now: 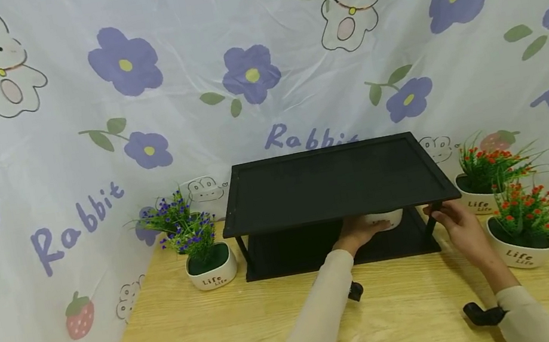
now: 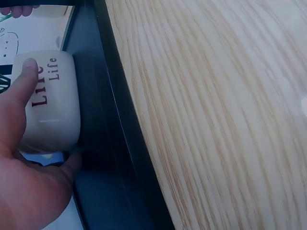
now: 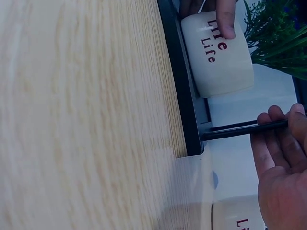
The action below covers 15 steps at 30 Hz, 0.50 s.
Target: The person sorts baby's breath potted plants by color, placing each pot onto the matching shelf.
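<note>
Head view: left hand (image 1: 358, 232) and white pot (image 1: 391, 218) beneath the black shelf (image 1: 333, 182); right hand (image 1: 461, 230) at its front post (image 1: 430, 225).
Left wrist: the left hand grips the pot, set back from the lower board's (image 2: 103, 139) tabletop-side (image 2: 216, 96) edge. Right wrist: the right hand clasps the post, a gap separating post and pot.

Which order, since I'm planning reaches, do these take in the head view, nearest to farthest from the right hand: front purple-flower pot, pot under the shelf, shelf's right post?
1. Right post: gripped by the right hand.
2. Pot under the shelf: left of that post.
3. Front purple-flower pot: past the shelf's left end.
</note>
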{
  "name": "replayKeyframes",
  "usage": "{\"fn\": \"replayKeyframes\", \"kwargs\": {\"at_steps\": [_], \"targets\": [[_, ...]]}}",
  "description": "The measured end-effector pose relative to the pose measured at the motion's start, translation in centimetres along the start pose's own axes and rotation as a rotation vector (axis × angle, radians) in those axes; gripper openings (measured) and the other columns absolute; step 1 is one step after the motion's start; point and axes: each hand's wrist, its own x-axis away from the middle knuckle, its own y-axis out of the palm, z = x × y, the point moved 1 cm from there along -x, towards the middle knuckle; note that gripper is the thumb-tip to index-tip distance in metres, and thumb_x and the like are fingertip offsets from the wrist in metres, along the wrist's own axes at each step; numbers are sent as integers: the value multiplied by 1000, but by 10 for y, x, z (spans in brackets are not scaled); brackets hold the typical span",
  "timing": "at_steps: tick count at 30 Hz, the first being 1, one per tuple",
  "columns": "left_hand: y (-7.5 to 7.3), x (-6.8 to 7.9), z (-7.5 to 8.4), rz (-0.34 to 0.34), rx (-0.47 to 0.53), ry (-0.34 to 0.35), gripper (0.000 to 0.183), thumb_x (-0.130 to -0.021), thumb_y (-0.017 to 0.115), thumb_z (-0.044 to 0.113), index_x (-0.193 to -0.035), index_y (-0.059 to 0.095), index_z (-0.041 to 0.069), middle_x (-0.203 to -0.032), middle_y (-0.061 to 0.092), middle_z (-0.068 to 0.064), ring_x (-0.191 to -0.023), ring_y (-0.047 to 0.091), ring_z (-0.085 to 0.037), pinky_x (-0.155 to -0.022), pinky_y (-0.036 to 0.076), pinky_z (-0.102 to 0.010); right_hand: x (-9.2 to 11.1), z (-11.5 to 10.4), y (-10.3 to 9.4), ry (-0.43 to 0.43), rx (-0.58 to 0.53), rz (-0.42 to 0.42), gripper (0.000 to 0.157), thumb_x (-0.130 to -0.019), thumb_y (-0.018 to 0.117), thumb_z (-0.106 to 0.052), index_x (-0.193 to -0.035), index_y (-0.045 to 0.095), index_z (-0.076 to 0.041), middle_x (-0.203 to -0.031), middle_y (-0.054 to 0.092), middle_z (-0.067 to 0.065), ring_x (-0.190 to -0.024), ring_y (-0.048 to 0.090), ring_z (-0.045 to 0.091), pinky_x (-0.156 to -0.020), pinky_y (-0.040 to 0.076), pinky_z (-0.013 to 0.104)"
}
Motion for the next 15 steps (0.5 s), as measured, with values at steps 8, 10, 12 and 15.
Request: {"fn": "replayKeyframes", "kwargs": {"at_steps": [8,10,12,15], "targets": [[-18,15,0,9,77,69,85,-92,86,21,-162,40,12,-158,49,-12,-146,51,-32,-122,46,-46,-2,0,4,-4,-31,-2,30,-114,51,-15,-136,61,2,-130,68,28,-108,58,-18,-93,46,2],[-23,20,-1,11,107,102,80,-92,85,16,-160,43,11,-154,52,-14,-143,55,-34,-119,48,-48,-2,1,5,-10,-41,2,29,-114,52,-15,-135,61,2,-128,68,25,-108,58,-17,-93,46,2],[-27,25,-2,12,110,132,77,-93,84,15,-159,45,12,-152,54,-14,-141,56,-34,-117,50,-48,-1,2,5,-22,-53,11,28,-114,52,-14,-135,61,3,-125,69,21,-109,60,-15,-94,46,2],[-33,30,-4,28,90,150,66,-96,80,12,-155,50,12,-149,57,-15,-137,60,-35,-110,56,-46,0,3,5,-42,-91,18,29,-113,53,-12,-135,60,5,-121,70,11,-110,62,-11,-95,46,2]]}}
